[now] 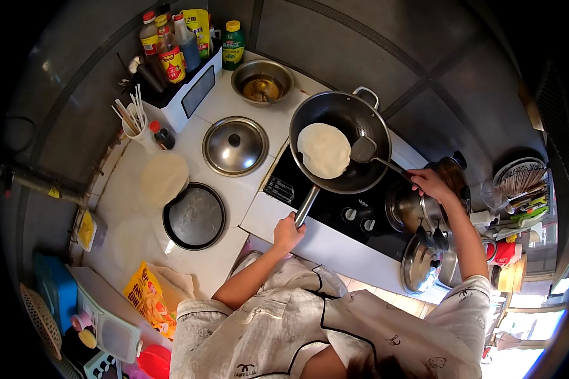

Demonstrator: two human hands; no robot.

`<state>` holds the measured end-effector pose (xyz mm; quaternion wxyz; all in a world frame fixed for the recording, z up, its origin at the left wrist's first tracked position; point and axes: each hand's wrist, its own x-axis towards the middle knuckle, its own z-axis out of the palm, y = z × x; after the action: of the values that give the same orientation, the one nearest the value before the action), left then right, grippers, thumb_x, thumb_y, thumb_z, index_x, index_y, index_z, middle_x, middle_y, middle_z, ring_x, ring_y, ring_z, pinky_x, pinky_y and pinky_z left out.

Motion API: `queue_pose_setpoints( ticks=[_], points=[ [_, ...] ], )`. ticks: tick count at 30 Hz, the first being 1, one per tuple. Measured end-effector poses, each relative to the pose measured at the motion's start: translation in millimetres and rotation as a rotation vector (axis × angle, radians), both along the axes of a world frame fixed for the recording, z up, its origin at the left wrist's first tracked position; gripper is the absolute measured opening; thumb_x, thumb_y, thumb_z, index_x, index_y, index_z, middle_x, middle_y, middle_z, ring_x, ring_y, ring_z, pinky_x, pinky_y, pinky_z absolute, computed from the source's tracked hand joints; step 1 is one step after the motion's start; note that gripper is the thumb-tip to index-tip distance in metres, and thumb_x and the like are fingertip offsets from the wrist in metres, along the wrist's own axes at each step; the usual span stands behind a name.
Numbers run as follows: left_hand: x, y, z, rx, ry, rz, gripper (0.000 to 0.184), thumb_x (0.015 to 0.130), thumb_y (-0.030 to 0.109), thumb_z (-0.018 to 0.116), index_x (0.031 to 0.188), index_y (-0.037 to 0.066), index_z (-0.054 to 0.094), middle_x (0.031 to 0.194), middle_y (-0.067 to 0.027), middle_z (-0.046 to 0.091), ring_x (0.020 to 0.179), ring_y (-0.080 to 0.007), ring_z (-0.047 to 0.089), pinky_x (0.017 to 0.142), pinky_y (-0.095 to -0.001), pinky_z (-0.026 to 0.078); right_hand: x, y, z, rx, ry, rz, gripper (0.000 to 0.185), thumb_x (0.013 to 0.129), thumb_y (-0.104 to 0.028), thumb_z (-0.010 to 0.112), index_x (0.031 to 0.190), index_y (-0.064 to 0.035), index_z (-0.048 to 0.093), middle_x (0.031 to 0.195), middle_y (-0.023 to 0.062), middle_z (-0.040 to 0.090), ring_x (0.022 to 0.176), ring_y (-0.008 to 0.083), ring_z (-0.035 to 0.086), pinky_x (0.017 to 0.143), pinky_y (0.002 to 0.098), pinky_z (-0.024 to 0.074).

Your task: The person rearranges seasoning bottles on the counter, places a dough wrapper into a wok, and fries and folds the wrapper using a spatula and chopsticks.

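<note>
A dark wok (341, 108) sits on the black gas stove (335, 213), its steel handle pointing down toward me. My left hand (289, 233) is wrapped round the end of that handle. Inside the wok lies a round, pale flatbread (323, 150), flat against the left part of the bottom. My right hand (431, 184) grips the long handle of a spatula (363, 150), whose dark blade rests in the wok just right of the flatbread. Whether the blade touches the flatbread's edge I cannot tell.
Left of the stove are a steel lid (235, 146), a steel bowl (263, 82) with brownish liquid, a black round pan (194, 216) and another pale dough round (163, 179). Sauce bottles (171, 55) stand in a caddy behind. Steel pots (417, 205) crowd the right.
</note>
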<state>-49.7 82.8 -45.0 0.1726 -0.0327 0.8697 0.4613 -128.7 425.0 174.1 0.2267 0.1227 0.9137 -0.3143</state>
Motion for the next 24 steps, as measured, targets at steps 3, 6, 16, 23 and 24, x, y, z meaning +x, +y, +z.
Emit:
queue_pose_setpoints(
  ticks=[3,6,16,23,24],
  points=[
    [-1.4,-0.8,-1.9,-0.012,0.009,0.003,0.026,0.069,0.021,0.060,0.088,0.004,0.053,0.071,-0.0189,0.061,0.069,-0.0358,0.060,0.064,-0.0434,0.048,1.2,16.4,2.1,-0.017,0.046,0.051,0.034,0.083,-0.014,0.048,0.114,-0.0015,0.054,0.065,0.0035,0.056,0.051,0.0071,0.047,0.047,0.0207,0.0395],
    [0.3,-2.7,-4.2,-0.020,0.014,0.015,0.026,0.069,0.021,0.060,0.087,0.004,0.053,0.071,-0.0189,0.061,0.069,-0.0359,0.060,0.063,-0.0439,0.048,-0.6,20.3,13.2,0.039,0.045,0.085,0.035,0.082,-0.014,0.049,0.114,-0.0009,0.054,0.067,0.0040,0.057,0.056,0.0080,0.051,0.050,0.0224,0.0424],
    [-1.2,-2.6,-0.9,-0.017,0.009,0.000,0.025,0.069,0.021,0.060,0.087,0.005,0.053,0.070,-0.0183,0.061,0.068,-0.0361,0.060,0.063,-0.0440,0.048,-22.3,27.9,-7.3,0.126,0.144,0.107,0.035,0.083,-0.015,0.049,0.117,-0.0068,0.053,0.071,0.0011,0.058,0.059,0.0068,0.050,0.053,0.0203,0.0419],
    [-1.4,-2.4,3.8,-0.011,-0.002,0.000,0.025,0.069,0.021,0.060,0.086,0.004,0.052,0.071,-0.0182,0.061,0.068,-0.0353,0.060,0.064,-0.0431,0.049,-35.1,50.3,-13.5,0.113,0.118,0.171,0.035,0.083,-0.016,0.048,0.117,-0.0079,0.053,0.070,0.0020,0.057,0.057,0.0081,0.049,0.052,0.0224,0.0420],
    [-2.0,-2.3,2.8,-0.013,0.004,-0.002,0.026,0.069,0.021,0.060,0.087,0.004,0.053,0.071,-0.0182,0.061,0.069,-0.0353,0.060,0.064,-0.0430,0.049,-37.9,51.2,-16.0,0.106,0.129,0.181,0.035,0.084,-0.016,0.048,0.117,-0.0080,0.053,0.070,0.0019,0.057,0.057,0.0082,0.049,0.052,0.0224,0.0420]
  ],
)
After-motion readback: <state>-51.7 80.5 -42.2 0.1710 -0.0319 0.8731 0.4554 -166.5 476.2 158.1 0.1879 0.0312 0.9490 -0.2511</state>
